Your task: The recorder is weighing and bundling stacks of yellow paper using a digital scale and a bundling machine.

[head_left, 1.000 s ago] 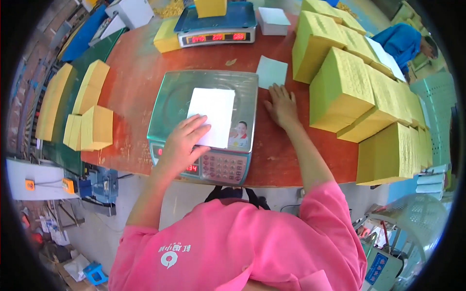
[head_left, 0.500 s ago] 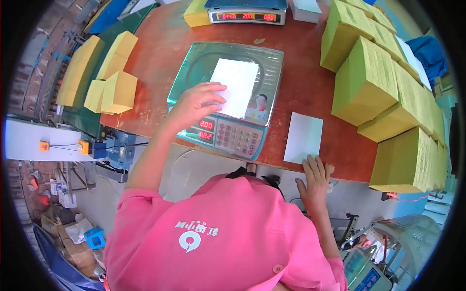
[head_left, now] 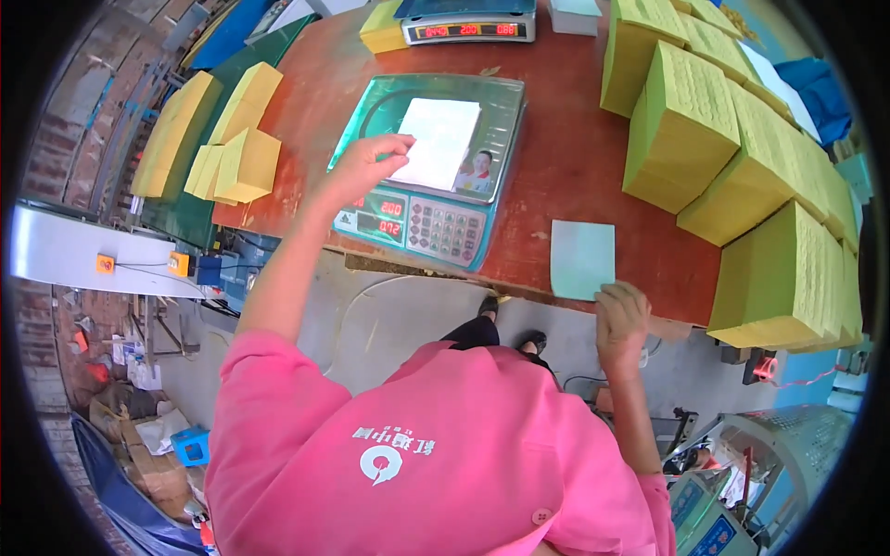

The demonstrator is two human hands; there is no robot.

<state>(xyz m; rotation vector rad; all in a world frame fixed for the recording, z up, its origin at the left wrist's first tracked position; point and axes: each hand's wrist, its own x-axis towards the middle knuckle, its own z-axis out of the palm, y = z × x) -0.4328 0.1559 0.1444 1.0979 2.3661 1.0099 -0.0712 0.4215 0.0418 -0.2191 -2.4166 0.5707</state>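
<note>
A stack of white paper sheets (head_left: 439, 139) lies on the metal pan of a digital scale (head_left: 436, 222). At the stack's left edge is my left hand (head_left: 363, 169), its thumb and forefinger apart with a small gap between them. To the right of the scale, near the table's front edge, lies a thin pale blue-white stack of paper (head_left: 582, 258). The curled fingers of my right hand (head_left: 623, 320) are closed at that paper's lower right corner; they partly hide the corner.
Tall stacks of yellow paper (head_left: 686, 130) line the right side of the red table (head_left: 556, 167). Smaller yellow stacks (head_left: 248, 165) stand at the left. A second scale (head_left: 471, 26) and a white paper pile (head_left: 575, 17) are at the back.
My left hand has drawn its fingers in from over the white stack to its left edge. The right hand's spread fingers have curled at the paper's corner. The near scale's lower reading has dropped.
</note>
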